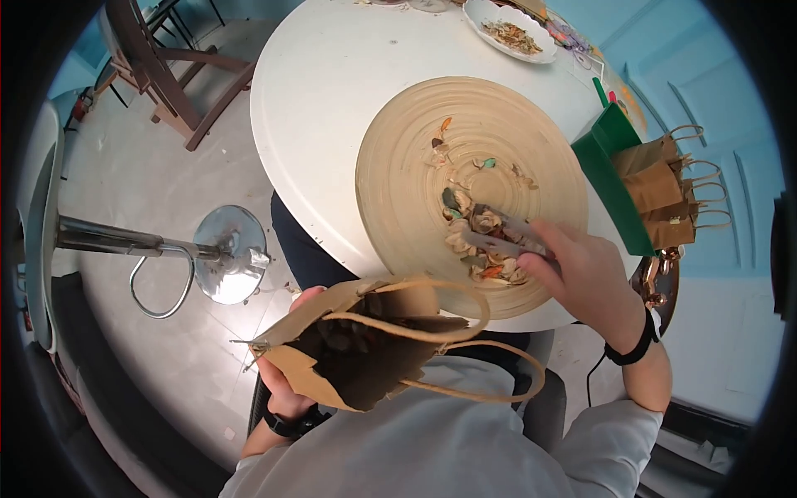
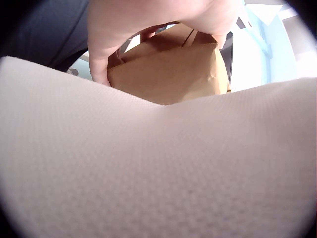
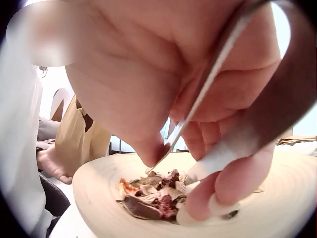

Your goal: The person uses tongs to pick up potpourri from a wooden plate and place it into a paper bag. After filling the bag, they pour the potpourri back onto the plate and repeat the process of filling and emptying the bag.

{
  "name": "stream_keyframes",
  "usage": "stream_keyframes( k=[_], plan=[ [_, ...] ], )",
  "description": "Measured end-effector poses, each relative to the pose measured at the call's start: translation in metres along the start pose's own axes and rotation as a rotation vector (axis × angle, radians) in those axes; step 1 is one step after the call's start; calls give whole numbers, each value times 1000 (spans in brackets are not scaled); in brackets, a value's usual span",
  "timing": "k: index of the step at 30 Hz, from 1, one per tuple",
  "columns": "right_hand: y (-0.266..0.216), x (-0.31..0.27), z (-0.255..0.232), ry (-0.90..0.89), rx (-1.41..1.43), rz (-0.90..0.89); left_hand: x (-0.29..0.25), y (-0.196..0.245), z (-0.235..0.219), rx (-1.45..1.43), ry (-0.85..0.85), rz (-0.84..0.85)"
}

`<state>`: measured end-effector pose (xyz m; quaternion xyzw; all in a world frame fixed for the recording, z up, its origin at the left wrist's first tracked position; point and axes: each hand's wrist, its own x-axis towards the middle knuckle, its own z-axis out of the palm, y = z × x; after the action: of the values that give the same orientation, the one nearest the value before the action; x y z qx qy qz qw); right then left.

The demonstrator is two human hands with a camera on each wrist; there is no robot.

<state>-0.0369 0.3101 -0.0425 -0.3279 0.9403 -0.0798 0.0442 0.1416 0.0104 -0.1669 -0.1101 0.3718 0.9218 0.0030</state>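
Observation:
My left hand (image 1: 286, 390) grips a brown paper bag (image 1: 286, 378) from below and behind, its torn mouth tilted toward the plate and dark contents showing inside. In the left wrist view, thumb and fingers (image 2: 99, 69) span the bag's bottom (image 2: 168, 72). My right hand (image 1: 585, 270) pinches metal tongs (image 1: 519, 232) between thumb and fingers. The tongs' tips are down among dried petals and leaves (image 1: 461, 241) on a round wooden plate (image 1: 398, 149). Close up in the right wrist view, the dried flowers (image 3: 158, 196) lie below the tong arms, partly hidden by fingers.
A white dish (image 1: 544, 54) of dried bits stands at the table's far side. On the right, a green box (image 1: 610, 166) holds several handled paper bags (image 1: 656, 187). The white round table (image 1: 307, 108) bears the plate. A stool with a chrome base (image 1: 231, 253) stands at left.

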Motion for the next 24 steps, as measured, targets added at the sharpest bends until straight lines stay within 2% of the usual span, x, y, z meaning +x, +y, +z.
stream_keyframes(
  k=[4, 6, 10, 14, 16, 19, 21, 23, 24],
  plan=[
    [-18, -6, 0, 12, -11, -27, -3, 1, -10, 59, 1, 14],
    [-20, -12, 0, 87, 19, -123, -2, 1, -12, 95, 4, 55],
    [-17, -21, -5, 92, 10, -38, -5, 2, -18, 146, 1, 35],
    [-6, -6, -1, 185, -13, 37, -7, -1, -20, 154, 49, 46],
    [-5, 4, 1, 202, -15, 40, -7, -2, -20, 38, 59, 50],
    [-7, 16, 1, 118, 24, 38, -8, 8, -10, 157, 93, -15],
    [-7, 19, 3, 82, -16, 3, -6, 2, -16, 116, 105, -23],
    [-3, 18, 3, 86, -35, 16, -2, -10, -28, -318, -25, -4],
    [0, 17, 2, 87, -59, 23, 2, -12, -28, -393, -98, 1]
  ],
)
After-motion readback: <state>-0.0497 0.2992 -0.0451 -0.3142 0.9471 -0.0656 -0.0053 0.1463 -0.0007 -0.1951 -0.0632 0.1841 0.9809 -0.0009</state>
